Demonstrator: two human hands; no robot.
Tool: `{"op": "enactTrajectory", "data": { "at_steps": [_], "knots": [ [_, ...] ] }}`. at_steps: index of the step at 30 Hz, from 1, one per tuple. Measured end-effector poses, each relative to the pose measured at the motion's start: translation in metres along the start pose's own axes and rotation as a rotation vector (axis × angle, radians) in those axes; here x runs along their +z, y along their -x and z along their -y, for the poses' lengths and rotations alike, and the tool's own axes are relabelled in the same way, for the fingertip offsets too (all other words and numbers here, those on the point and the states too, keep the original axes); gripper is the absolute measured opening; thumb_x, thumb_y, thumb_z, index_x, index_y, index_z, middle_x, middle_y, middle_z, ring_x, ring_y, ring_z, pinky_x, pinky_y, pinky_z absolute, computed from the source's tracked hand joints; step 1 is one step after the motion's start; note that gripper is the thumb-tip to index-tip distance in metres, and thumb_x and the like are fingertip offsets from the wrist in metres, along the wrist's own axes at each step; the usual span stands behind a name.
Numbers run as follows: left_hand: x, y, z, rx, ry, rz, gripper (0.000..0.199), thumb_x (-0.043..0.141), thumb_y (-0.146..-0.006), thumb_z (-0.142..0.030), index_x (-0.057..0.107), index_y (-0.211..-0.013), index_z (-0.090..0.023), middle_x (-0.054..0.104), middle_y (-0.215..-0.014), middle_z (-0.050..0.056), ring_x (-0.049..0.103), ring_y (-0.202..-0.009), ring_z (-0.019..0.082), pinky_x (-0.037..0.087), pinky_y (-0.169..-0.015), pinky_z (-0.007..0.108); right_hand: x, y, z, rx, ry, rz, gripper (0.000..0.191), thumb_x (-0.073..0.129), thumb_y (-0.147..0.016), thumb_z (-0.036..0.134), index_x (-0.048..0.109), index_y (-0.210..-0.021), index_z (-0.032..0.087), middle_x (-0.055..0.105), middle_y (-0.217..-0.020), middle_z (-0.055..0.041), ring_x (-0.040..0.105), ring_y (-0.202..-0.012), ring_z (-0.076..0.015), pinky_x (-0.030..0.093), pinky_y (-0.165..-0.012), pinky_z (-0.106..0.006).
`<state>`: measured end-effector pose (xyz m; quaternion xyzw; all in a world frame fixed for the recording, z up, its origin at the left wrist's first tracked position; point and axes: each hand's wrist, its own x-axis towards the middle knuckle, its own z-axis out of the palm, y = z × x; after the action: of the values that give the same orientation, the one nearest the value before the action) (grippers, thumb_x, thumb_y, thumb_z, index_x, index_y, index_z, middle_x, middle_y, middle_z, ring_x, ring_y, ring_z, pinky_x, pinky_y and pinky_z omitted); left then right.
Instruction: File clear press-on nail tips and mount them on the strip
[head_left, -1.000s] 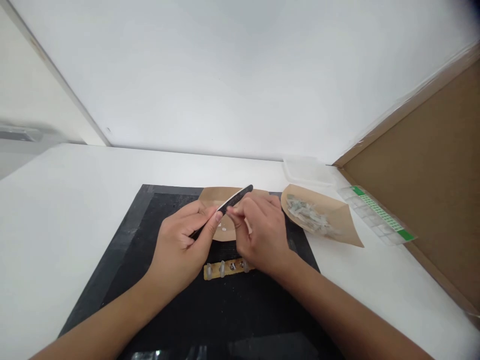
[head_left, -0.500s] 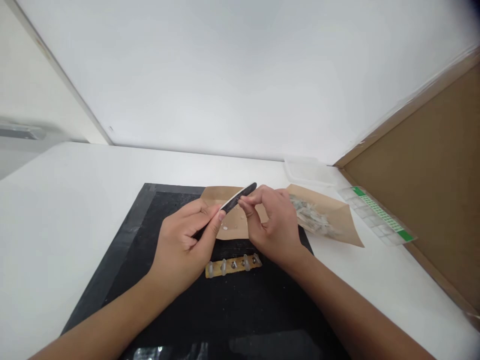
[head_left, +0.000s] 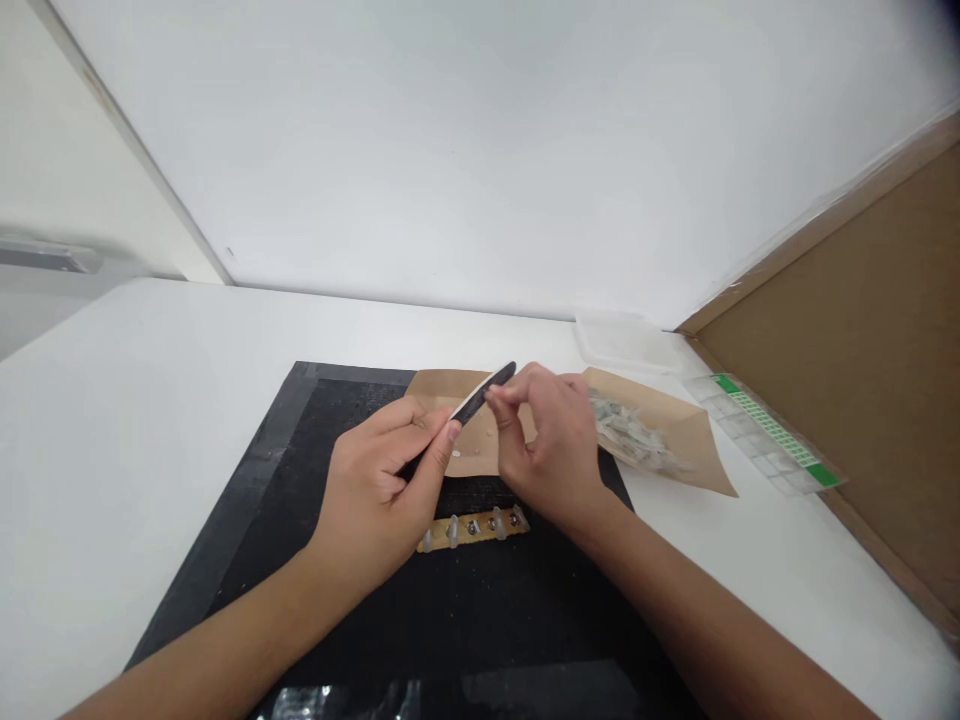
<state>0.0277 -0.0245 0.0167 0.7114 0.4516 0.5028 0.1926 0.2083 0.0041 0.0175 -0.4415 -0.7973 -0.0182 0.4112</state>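
A thin nail file (head_left: pixel 484 393), dark on its broad side and pale along one edge, slants up to the right above the black mat (head_left: pixel 525 600). My left hand (head_left: pixel 390 470) is closed on its lower end. The fingers of my right hand (head_left: pixel 544 435) are pinched against the file's dark side; whatever small thing they hold is hidden. Below the hands, a yellowish strip (head_left: pixel 480 530) with metal studs and several clear pieces on it lies on the mat. Behind the file is a brown paper (head_left: pixel 469 460) with a few tiny pale bits.
Right of my right hand, another brown paper (head_left: pixel 701 455) bears a heap of translucent pieces (head_left: pixel 634 435). A clear case with green labels (head_left: pixel 772 430) lies further right, near a brown board (head_left: pixel 840 360). A translucent tray (head_left: pixel 626 342) stands by the back wall.
The whole view has shifted slightly, with the table's contents appearing a little further right. Both hands keep nearly the same pose around the file.
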Motion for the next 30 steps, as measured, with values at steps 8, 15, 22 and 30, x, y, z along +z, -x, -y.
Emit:
{"op": "enactTrajectory", "data": {
  "at_steps": [8,15,22,30],
  "knots": [
    [0.000,0.001,0.002,-0.044,0.009,0.014,0.030,0.061,-0.102,-0.019,0.072,-0.074,-0.017,0.046,-0.066,-0.003,0.047,-0.060,0.009,0.037,-0.055,0.023,0.006,0.004,-0.004,-0.023,-0.041,0.060,0.022,0.054,-0.102,0.017,0.046,-0.082,0.023,0.062,-0.075,0.0013,0.057,-0.069,-0.0162,0.035,-0.078,-0.037],
    [-0.001,0.001,-0.001,-0.014,-0.003,0.008,0.030,0.062,-0.101,-0.018,0.070,-0.072,-0.016,0.045,-0.066,-0.004,0.046,-0.059,0.008,0.036,-0.054,0.022,0.000,0.002,-0.002,-0.003,-0.054,0.064,0.022,0.055,-0.102,0.018,0.046,-0.082,0.022,0.061,-0.074,0.0017,0.056,-0.067,-0.0153,0.035,-0.078,-0.037],
    [0.001,0.001,0.001,0.076,-0.059,-0.013,0.022,0.059,-0.102,-0.014,0.075,-0.087,-0.017,0.053,-0.072,-0.002,0.052,-0.065,0.010,0.042,-0.061,0.023,-0.004,0.000,-0.005,0.102,-0.132,0.065,0.020,0.057,-0.102,0.019,0.050,-0.083,0.022,0.066,-0.078,0.0018,0.060,-0.072,-0.0156,0.039,-0.081,-0.037],
    [0.001,0.002,0.001,0.146,-0.148,-0.047,0.021,0.061,-0.101,-0.012,0.077,-0.113,-0.020,0.073,-0.095,0.003,0.067,-0.083,0.012,0.052,-0.077,0.023,-0.017,-0.002,-0.011,0.397,-0.836,0.074,0.011,0.069,-0.100,0.032,0.064,-0.095,0.024,0.066,-0.089,-0.0006,0.066,-0.082,-0.0156,0.055,-0.075,-0.032]
  ]
}}
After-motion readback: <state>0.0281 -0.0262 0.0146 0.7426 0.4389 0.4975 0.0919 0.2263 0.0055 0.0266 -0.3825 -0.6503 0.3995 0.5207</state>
